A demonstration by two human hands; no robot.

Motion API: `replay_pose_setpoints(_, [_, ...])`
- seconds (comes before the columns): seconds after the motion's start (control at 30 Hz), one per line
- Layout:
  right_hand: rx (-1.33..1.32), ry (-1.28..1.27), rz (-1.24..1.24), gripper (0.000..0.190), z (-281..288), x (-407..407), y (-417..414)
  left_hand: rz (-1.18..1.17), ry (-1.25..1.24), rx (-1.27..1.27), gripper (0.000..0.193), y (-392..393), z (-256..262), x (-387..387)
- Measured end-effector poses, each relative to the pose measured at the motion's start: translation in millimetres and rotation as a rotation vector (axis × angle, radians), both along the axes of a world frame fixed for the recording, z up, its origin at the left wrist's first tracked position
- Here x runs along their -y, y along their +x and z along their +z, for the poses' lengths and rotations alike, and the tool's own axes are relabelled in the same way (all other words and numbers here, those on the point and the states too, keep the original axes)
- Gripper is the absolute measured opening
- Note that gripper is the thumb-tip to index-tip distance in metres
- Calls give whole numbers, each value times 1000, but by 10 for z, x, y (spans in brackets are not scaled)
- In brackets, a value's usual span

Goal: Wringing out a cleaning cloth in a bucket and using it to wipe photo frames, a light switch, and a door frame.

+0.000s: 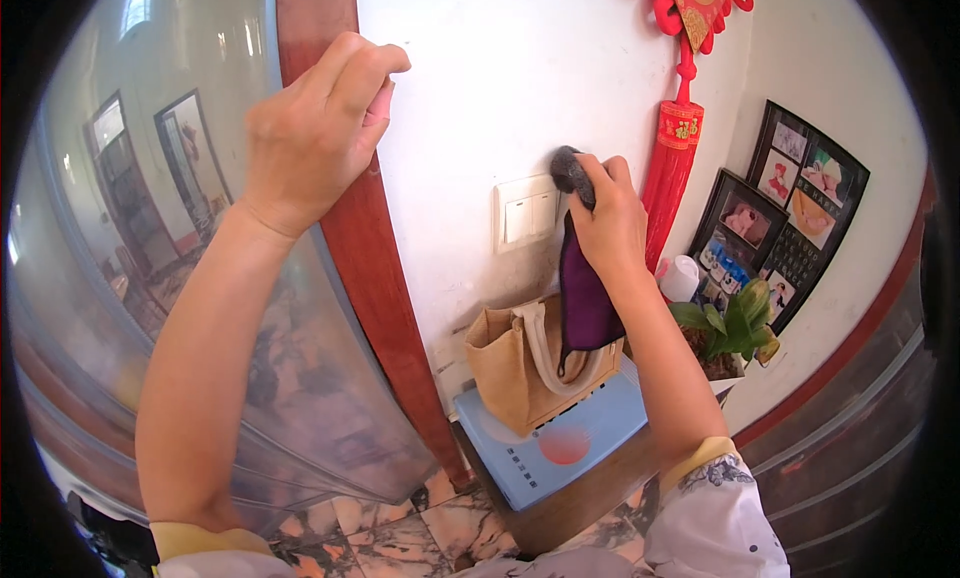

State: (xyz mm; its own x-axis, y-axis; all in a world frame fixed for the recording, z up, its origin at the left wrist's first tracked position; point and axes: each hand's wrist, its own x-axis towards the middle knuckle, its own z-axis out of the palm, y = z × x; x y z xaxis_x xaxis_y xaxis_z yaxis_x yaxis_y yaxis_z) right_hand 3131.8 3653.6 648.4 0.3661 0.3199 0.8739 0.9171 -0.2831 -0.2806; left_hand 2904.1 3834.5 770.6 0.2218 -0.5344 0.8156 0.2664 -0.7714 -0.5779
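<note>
My right hand (611, 218) grips a cloth (589, 300) at the wall, just right of a white two-rocker light switch (527, 212). The cloth's bunched dark grey part pokes out above my fingers, and a purple part with a dark edging hangs below. Whether grey and purple are one piece, I cannot tell. At the upper left, my left hand (319, 127) is raised in front of the reddish-brown wooden door frame (375, 278). Its fingers are curled in, and nothing shows in them; the palm side is hidden.
Under the switch, a tan handbag (499, 371) with pale handles stands on a light-blue box (517, 458) atop a brown surface (585, 488). Right of my right arm are a potted plant (739, 323), a white cup-like object (679, 279), photo frames (817, 203) and a red tasselled hanging (679, 142). Translucent sheeting (300, 398) hangs left.
</note>
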Motion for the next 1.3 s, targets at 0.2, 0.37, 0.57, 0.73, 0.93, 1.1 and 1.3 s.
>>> replay_pose_setpoints(0.2, [54,-77,-150,46,50,124,-18,60,-65,-51,26,-69,-4,93])
replay_pose_setpoints(0.37, [158,-53,-79,50,-18,85,-129,36,-32,-16,28,-48,7,33])
replay_pose_setpoints(0.57, [-118,41,147,39,-94,263,2,67,-51,-24,28,-49,5,77])
replay_pose_setpoints(0.73, [-623,219,583,30,-337,251,-171,75,-104,-60,24,-78,-26,79])
replay_pose_setpoints(0.93, [-598,321,585,23,-326,55,-59,10,-39,-18,27,-23,14,69])
replay_pose_setpoints(1.1, [-768,313,578,23,-555,78,-132,22,-79,-20,28,-25,-2,109])
replay_pose_setpoints(1.3, [-702,398,575,24,-520,-35,-155,-1,-117,-24,27,-8,4,128])
